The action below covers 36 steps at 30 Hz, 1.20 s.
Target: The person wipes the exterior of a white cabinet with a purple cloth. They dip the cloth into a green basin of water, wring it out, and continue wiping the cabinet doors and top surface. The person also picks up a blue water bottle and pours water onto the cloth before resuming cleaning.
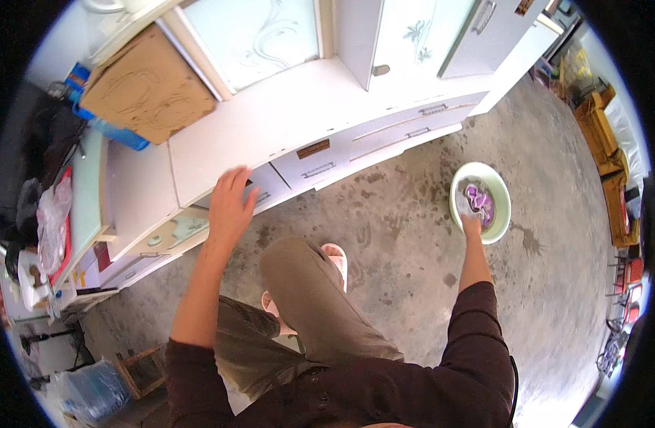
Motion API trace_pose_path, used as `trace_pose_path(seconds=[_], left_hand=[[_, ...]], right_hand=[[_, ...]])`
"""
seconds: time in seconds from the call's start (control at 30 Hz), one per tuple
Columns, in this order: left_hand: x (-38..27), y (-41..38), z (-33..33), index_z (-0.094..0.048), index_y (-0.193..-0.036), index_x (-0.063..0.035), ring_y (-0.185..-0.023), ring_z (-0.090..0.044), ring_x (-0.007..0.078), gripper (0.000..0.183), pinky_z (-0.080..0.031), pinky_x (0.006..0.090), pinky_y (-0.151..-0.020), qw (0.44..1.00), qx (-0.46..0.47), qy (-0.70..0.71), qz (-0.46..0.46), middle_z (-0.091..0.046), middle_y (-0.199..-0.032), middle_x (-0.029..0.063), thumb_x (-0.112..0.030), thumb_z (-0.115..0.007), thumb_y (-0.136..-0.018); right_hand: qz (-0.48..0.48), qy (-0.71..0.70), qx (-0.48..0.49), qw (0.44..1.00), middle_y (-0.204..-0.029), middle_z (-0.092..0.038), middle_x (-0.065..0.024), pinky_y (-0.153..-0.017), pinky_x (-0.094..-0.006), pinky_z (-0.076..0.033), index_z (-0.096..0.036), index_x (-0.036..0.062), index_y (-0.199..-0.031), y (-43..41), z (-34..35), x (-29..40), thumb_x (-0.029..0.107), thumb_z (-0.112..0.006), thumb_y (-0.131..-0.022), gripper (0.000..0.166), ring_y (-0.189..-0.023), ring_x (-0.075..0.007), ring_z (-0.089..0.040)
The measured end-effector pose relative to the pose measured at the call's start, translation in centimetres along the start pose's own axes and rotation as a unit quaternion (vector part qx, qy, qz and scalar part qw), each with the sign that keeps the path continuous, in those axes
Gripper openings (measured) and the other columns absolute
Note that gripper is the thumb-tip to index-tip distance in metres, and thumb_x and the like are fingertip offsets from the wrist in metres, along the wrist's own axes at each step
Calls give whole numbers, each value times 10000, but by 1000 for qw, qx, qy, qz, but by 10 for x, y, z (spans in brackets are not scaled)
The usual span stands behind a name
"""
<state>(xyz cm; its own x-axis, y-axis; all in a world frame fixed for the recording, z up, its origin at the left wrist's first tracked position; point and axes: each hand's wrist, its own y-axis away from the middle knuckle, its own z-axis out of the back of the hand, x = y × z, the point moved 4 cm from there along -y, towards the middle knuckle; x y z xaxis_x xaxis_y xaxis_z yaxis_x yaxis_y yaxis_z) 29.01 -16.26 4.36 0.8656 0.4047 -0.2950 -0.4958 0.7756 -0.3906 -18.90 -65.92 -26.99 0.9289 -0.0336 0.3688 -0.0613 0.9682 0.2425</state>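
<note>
My left hand [232, 204] holds nothing. Its thumb stands apart from the fingers, over the front edge of the white cabinet top [284, 125]; whether it touches the edge is unclear. Off to the right, a pale green plastic basin [500, 230] stands on the concrete floor with cloudy water in it. A crumpled purple and white cloth [480, 199] lies in that water. My right hand [471, 222] reaches down into the basin beside the cloth. Its fingers are blurred and partly hidden in the water, so I cannot see whether they grip the cloth.
Drawers with metal handles [319, 170] line the cabinet front. A cardboard piece [151, 85] leans at the back left, beside a blue plastic bottle [119, 132]. Wet spots mark the concrete floor [391, 257]. Wooden furniture [600, 139] stands along the far right.
</note>
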Motion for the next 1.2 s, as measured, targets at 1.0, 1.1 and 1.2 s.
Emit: trace_pose_path(seconds=[1.0, 1.1, 1.2], left_hand=[[47, -92, -95, -332, -1432, -134, -1361, -319, 224, 797, -241, 424, -1136, 970, 173, -127, -112, -339, -1482, 18, -302, -694, -741], [49, -91, -95, -334, -1430, -144, -1361, -316, 214, 815, -241, 418, -1141, 973, 168, -111, -109, -339, -1479, 7, -296, -706, -721], [49, -90, -95, -328, -1431, -156, -1361, -311, 202, 833, -254, 409, -1139, 976, 165, -92, -110, -322, -1486, -6, -226, -730, -704]], right_hand=[[-30, 192, 69, 979, -1101, -643, -155, -849, -473, -456, -638, 103, -1101, 19, -116, 44, 290, -738, -709, 446, -1032, -343, -607], [3, 267, 18, 964, -1074, -651, -133, -843, -491, -439, -657, 115, -1043, 37, -123, 68, 280, -733, -714, 376, -1030, -333, -608], [52, 317, 30, 947, -1044, -650, -117, -828, -486, -430, -635, 107, -1021, 49, -135, 78, 251, -719, -724, 340, -1026, -307, -605]])
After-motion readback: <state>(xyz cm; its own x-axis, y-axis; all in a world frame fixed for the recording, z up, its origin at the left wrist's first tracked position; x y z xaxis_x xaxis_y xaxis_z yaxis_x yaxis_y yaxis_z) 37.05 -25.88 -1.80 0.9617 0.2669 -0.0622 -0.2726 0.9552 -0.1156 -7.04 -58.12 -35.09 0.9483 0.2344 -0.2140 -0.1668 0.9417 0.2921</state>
